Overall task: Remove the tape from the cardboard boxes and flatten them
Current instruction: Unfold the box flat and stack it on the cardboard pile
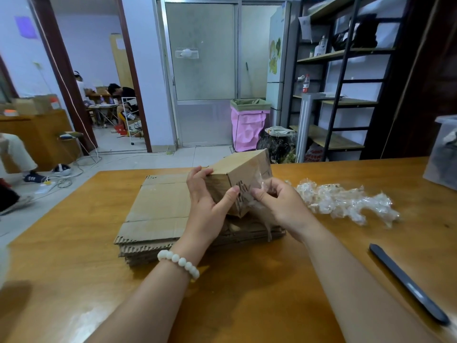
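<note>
While I hold the box (237, 169) tilted over the stack (158, 214) of flattened cardboard on the table (247, 305), my left hand (205, 194) curls its fingers round the box's far left edge and braces the near face with the thumb. My right hand (279, 204) pinches clear tape (257, 180) between thumb and forefinger at the box's near right face.

I judge the box light and fairly stiff along its edges, though the walls would dent under a hard squeeze, so edges and corners are the places to hold it. The tape looks thin, sticky and stretchy. It would likely tear into slivers, so I should grip it close to the board and pull low along the seam.

A crumpled tape pile (346, 201) lies on the table just right of my hands, and a dark tool (408, 284) lies nearer me, apart from both.

The box is closed up, so I cannot see inside. A tub (442, 149) at the table's right edge holds something dark I cannot make out. A pink-lined bin (247, 127) stands on the floor beyond, its contents hidden.
</note>
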Demonstrator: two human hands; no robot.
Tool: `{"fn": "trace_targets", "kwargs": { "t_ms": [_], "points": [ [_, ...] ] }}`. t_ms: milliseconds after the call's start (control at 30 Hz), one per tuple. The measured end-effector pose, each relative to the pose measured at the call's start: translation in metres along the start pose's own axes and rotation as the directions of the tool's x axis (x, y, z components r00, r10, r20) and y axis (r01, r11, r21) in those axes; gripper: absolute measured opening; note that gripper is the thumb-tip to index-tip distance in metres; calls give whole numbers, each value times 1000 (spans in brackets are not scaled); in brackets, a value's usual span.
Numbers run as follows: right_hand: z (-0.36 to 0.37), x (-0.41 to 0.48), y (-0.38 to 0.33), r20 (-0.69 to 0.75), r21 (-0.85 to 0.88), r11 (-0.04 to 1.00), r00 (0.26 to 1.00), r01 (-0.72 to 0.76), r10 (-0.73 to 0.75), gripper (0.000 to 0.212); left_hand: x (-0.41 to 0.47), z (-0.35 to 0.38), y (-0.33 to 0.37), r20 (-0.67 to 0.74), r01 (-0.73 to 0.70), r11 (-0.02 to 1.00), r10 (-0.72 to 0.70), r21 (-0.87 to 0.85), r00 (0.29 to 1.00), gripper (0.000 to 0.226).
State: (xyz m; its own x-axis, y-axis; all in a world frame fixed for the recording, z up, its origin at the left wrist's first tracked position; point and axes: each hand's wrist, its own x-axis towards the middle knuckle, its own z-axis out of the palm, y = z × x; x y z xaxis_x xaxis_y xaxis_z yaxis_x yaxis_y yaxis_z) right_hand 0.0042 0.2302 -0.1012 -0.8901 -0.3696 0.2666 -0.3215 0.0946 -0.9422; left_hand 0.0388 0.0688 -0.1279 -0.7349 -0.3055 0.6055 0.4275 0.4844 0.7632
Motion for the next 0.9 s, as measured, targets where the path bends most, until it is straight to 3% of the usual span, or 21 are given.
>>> {"fn": "trace_targets", "kwargs": {
  "t_ms": [100, 200, 333, 500, 600, 900],
  "points": [
    [-3, 1, 2, -25, -51, 998, 999, 22, -23, 20, 2, -1, -1, -2, 2, 1000, -2, -13, 1000, 51],
    [-7, 0, 4, -16, 31, 999, 1000, 17, -16, 14, 2, -1, 0, -2, 24, 999, -24, -24, 1000, 51],
    [-6, -1, 2, 27, 121, 992, 999, 17, -21, 35, -1, -2, -1, 37, 20, 1000, -20, 9, 999, 57],
    [-2, -5, 3, 21, 37, 998, 998, 51, -52, 32, -3, 0, -10, 135, -64, 987, 44, 150, 990, 100],
    [-1, -4, 2, 15, 46, 997, 998, 60, -60, 38, -1, 1, -10, 89, -63, 991, 52, 115, 995, 84],
    [-3, 3, -9, -91, 194, 981, 996, 14, 3, 38, 3, -3, -3, 115, 26, 999, -28, 20, 993, 79]
  ]
}}
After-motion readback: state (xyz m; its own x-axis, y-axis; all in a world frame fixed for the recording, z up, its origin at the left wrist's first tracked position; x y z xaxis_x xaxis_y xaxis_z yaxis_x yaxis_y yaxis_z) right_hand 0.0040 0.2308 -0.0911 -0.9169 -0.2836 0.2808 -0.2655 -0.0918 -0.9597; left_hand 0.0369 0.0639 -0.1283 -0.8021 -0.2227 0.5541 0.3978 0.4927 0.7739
